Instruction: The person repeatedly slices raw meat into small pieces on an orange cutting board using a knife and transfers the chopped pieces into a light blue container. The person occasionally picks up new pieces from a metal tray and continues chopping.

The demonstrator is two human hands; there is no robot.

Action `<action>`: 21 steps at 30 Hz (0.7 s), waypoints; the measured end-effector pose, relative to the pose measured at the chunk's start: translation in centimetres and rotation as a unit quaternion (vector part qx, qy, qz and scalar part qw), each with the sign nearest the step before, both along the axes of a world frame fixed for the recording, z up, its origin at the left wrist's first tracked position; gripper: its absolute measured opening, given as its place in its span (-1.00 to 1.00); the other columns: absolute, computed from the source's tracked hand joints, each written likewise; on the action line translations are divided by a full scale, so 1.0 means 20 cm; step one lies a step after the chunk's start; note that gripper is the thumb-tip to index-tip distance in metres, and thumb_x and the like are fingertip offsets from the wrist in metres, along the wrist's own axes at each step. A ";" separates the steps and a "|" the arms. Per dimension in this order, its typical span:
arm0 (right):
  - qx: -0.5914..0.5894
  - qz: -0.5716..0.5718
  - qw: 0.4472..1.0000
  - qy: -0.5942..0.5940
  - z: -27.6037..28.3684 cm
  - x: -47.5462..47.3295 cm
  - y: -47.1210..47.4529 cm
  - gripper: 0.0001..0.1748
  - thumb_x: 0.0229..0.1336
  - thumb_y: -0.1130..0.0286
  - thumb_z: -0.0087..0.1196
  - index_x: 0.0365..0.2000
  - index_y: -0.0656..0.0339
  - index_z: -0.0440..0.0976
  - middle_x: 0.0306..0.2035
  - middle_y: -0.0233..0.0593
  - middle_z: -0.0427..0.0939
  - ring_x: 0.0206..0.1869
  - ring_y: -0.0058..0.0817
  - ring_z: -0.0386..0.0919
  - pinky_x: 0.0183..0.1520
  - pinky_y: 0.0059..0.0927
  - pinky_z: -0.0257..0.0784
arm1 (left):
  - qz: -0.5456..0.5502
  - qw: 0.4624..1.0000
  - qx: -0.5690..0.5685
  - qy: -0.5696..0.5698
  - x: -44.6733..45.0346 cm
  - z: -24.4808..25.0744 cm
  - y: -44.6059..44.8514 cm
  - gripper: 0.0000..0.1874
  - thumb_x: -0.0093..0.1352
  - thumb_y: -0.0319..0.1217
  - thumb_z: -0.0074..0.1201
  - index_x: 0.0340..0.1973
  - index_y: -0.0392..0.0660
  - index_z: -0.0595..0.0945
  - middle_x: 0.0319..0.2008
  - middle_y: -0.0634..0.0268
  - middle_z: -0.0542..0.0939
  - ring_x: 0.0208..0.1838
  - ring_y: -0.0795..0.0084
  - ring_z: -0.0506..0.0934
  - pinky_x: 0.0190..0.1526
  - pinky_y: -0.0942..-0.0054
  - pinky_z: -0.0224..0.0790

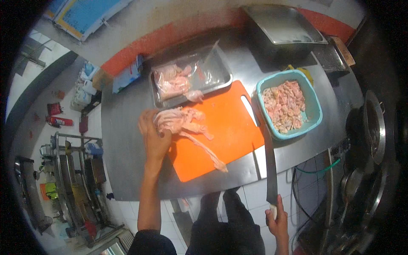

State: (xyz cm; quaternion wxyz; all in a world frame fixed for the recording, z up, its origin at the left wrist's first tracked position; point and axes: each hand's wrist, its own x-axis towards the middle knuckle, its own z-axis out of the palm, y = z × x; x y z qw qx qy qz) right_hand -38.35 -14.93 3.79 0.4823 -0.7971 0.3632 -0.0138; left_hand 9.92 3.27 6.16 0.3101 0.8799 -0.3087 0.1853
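Note:
My left hand (pixel 156 132) grips the left end of a pile of raw poultry pieces (pixel 181 121) on an orange cutting board (pixel 229 127). A long strip of skin or neck (pixel 204 148) trails from the pile towards the board's near edge. In my right hand (pixel 278 216) is the pale handle of a long knife (pixel 271 165), its blade pointing away from me between the board and a turquoise tub (pixel 314 95). Small cut pieces of raw meat (pixel 285 105) lie in the tub. Behind the board, a metal tray (pixel 228 83) holds plastic-wrapped raw poultry (pixel 172 79).
The steel table (pixel 124 127) has a large metal container (pixel 283 25) at its back right. A blue packet (pixel 127 76) stands at the back left. Pans (pixel 376 127) are at the far right, and a metal rack (pixel 60 165) stands left of the table.

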 end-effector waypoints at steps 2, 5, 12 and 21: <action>0.081 -0.039 0.995 0.053 0.04 0.03 0.00 -0.12 0.44 0.31 0.19 0.58 0.39 0.05 -0.29 0.01 0.68 -0.32 -0.26 0.67 -0.21 -0.29 0.55 | -0.046 0.998 0.038 -0.036 -0.13 0.02 -0.02 -0.58 0.25 -0.56 0.21 0.06 -0.14 0.64 0.10 0.00 0.55 0.26 -0.17 0.47 0.41 -0.09 0.24; 0.090 -0.061 0.993 0.054 0.08 0.07 0.00 -0.11 0.41 0.30 0.21 0.55 0.45 0.07 -0.18 0.21 0.74 -0.20 -0.03 0.77 -0.08 -0.18 0.63 | -0.317 0.927 0.198 0.040 -0.28 -0.05 -0.08 -0.57 0.25 -0.48 0.28 0.07 -0.14 0.65 0.14 0.07 0.56 0.28 -0.07 0.50 0.37 -0.09 0.25; 0.120 -0.060 0.985 0.104 0.02 0.06 0.04 -0.12 0.42 0.28 0.21 0.54 0.47 0.08 -0.10 0.30 0.72 -0.13 0.02 0.78 -0.04 -0.17 0.63 | -0.366 0.907 0.186 0.095 -0.36 -0.20 -0.22 -0.76 0.30 -0.35 0.33 -0.18 -0.10 0.64 -0.15 0.20 0.62 -0.02 0.19 0.55 0.04 0.10 0.28; 0.066 -0.041 0.995 0.068 0.10 0.05 0.04 -0.15 0.43 0.32 0.21 0.52 0.50 0.09 -0.16 0.21 0.75 -0.18 -0.11 0.79 -0.10 -0.22 0.64 | -0.257 0.959 0.042 0.108 -0.03 -0.07 -0.50 -0.63 0.36 -0.38 0.27 0.07 -0.12 0.67 -0.02 0.07 0.67 -0.03 0.01 0.65 0.04 0.04 0.44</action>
